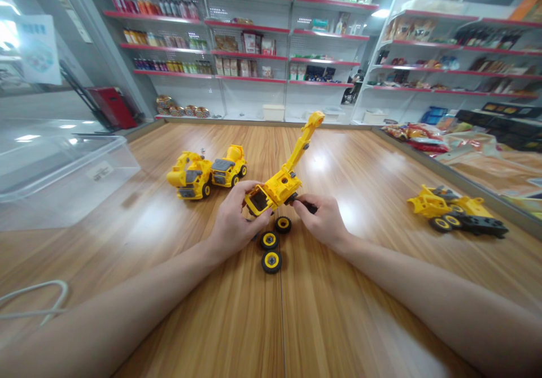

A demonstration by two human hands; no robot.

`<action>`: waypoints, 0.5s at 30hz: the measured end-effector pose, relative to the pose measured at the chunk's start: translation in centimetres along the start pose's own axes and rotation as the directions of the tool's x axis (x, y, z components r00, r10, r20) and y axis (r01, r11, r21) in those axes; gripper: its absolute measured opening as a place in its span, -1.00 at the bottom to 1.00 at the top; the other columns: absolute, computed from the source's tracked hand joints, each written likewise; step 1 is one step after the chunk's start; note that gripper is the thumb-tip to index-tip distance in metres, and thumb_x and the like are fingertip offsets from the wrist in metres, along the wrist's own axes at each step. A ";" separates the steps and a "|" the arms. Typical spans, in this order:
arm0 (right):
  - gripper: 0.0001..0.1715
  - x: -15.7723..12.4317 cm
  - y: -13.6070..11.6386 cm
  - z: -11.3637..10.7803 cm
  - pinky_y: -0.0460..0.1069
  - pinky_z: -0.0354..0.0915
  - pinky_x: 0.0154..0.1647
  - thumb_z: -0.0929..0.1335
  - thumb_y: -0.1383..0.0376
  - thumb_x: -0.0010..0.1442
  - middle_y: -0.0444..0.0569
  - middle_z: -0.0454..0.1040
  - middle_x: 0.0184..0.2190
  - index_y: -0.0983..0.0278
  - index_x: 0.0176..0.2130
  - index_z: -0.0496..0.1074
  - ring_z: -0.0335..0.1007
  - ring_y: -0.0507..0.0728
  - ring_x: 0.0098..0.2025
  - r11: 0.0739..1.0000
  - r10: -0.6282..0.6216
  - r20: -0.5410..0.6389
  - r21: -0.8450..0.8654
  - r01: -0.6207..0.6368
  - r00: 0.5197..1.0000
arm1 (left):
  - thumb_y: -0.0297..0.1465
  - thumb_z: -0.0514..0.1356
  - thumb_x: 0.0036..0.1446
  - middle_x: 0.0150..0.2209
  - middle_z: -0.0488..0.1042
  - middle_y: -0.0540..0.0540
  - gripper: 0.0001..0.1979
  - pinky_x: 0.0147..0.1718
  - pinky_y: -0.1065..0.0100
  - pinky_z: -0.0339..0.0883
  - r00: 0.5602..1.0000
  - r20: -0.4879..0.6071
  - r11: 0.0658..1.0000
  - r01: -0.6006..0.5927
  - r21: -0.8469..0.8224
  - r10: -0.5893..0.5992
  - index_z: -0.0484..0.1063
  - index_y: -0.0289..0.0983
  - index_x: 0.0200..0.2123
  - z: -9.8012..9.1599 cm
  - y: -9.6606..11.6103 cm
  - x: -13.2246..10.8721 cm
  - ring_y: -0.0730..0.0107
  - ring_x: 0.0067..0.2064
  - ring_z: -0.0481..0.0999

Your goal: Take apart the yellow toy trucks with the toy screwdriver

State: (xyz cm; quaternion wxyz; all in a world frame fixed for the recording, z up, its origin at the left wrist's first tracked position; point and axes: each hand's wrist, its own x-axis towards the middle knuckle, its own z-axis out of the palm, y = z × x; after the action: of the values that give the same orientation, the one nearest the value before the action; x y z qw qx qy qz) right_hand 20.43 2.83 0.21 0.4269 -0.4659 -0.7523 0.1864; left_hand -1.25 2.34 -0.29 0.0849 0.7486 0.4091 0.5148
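A yellow toy construction truck with a long raised arm (284, 181) is held up over the table, tilted, its cab frame toward the left. My left hand (237, 215) is closed around that cab end, thumb in front. At the truck's lower right side, my right hand (324, 218) is closed in a pinch on a small dark piece (310, 208); its kind is mostly hidden by the fingers. Just below the truck are three loose black toy wheels with yellow hubs: a near wheel (271, 261), a middle wheel (269, 240) and a far wheel (283, 224).
Left of the hands stand a yellow toy excavator truck (191, 176) and a toy cement mixer (229, 166). A partly built yellow and black toy vehicle (457, 211) lies right. A clear plastic bin (63, 177) and a white cable (59, 299) are at left. Stocked shelves (249, 56) rise behind.
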 end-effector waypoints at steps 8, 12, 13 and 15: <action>-0.67 0.0 -0.1 0.1 -0.09 0.12 -0.50 0.28 0.23 0.27 -0.10 0.46 -0.56 0.33 -0.29 0.59 0.27 0.00 -0.54 1.000 -0.011 0.003 -0.023 0.012 1.000 | -0.41 0.31 0.03 -0.09 0.43 -0.12 -0.56 -0.03 0.21 0.39 0.999 -0.037 0.998 -0.033 0.047 0.035 0.33 -0.23 0.01 -0.2 0.1 0.2 0.23 -0.06 0.47; -0.68 0.1 -0.1 0.1 -0.08 0.12 -0.49 0.29 0.23 0.27 -0.09 0.47 -0.54 0.33 -0.31 0.59 0.28 0.00 -0.53 1.000 -0.010 -0.001 -0.020 0.010 1.000 | -0.41 0.31 0.03 -0.09 0.42 -0.13 -0.56 -0.03 0.19 0.39 0.997 -0.062 0.998 -0.041 0.045 0.044 0.32 -0.22 0.00 -0.2 -0.1 0.2 0.22 -0.05 0.46; -0.68 0.1 0.0 0.1 -0.08 0.12 -0.49 0.29 0.23 0.27 -0.09 0.47 -0.54 0.33 -0.31 0.59 0.28 0.00 -0.53 1.000 -0.005 -0.001 -0.020 0.005 1.000 | -0.41 0.31 0.03 -0.09 0.42 -0.13 -0.56 -0.04 0.19 0.39 0.997 -0.066 0.998 -0.041 0.042 0.044 0.32 -0.22 0.00 -0.2 -0.2 0.1 0.22 -0.06 0.46; -0.68 0.1 0.1 0.1 -0.08 0.11 -0.50 0.29 0.23 0.27 -0.10 0.47 -0.54 0.32 -0.31 0.59 0.28 0.00 -0.53 1.000 0.001 -0.001 -0.017 -0.001 1.000 | -0.41 0.31 0.02 -0.09 0.42 -0.13 -0.56 -0.05 0.19 0.40 0.997 -0.067 0.998 -0.041 0.042 0.044 0.32 -0.21 -0.01 -0.1 -0.3 0.1 0.21 -0.06 0.46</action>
State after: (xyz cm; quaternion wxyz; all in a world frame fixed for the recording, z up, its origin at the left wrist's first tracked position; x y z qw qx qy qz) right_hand 20.35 2.98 0.17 0.4234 -0.4700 -0.7533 0.1800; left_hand -1.48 2.54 -0.30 0.0447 0.7408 0.4062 0.5331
